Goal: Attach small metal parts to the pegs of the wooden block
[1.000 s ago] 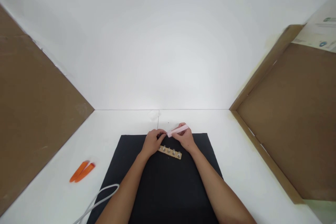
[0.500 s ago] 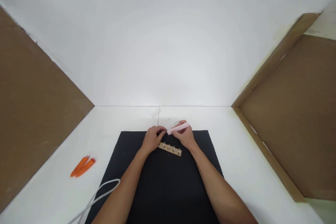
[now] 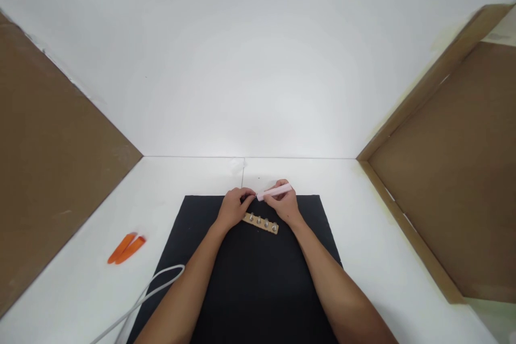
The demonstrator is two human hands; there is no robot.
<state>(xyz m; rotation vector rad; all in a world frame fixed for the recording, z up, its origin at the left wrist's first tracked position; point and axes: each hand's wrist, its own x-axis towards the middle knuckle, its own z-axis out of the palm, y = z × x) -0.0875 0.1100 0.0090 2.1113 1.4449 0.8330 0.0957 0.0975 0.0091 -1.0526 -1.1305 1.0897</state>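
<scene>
Black mat [image 3: 258, 290], pink marker [image 3: 276, 191], hidden tip

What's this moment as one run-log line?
Right hand: holds pale pink marker | Left hand: beside tan wooden strip with metal studs

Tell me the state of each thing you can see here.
Right hand, gripping the pink marker
Pink marker, held crosswise, one end by the left hand
Left hand, fingers curled, beside the strip
Wooden strip, lying flat, four metal bolts standing in it
Black mat, spread flat
Orange pry tools, lying side by side
White cable, loosely looped
</scene>
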